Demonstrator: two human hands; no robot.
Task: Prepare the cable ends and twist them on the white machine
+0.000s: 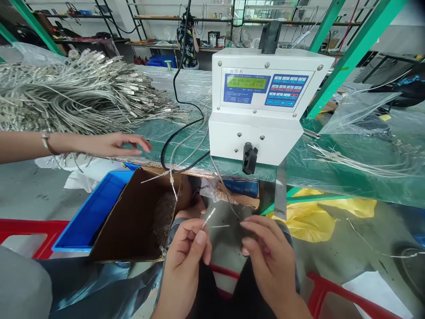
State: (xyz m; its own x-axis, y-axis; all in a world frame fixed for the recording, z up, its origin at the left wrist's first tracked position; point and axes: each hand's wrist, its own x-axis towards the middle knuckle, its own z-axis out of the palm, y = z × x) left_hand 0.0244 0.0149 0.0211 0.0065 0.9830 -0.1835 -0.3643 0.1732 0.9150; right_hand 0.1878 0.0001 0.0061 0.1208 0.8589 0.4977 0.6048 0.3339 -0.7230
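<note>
My left hand (186, 252) pinches a thin silver-grey wire (208, 218) with a bright end sticking up from the fingertips. My right hand (268, 261) is curled close by, its fingers closed on a short length of thin wire (219, 226), though they hide the grip. A grey cable (226, 189) hangs from the front of a white wire-twisting machine (259, 106) toward my right hand. A co-worker's hand (122, 145), with a wristband, reaches over the table edge. A large bundle of metal-tipped cables (76, 95) lies behind it.
A brown cardboard box (133, 217) and a blue plastic crate (96, 208) stand below the table's front edge to my left. The green table (352, 170) is under clear plastic film. A yellow bag (308, 221) lies on the floor. Red stool frames (325, 288) stand nearby.
</note>
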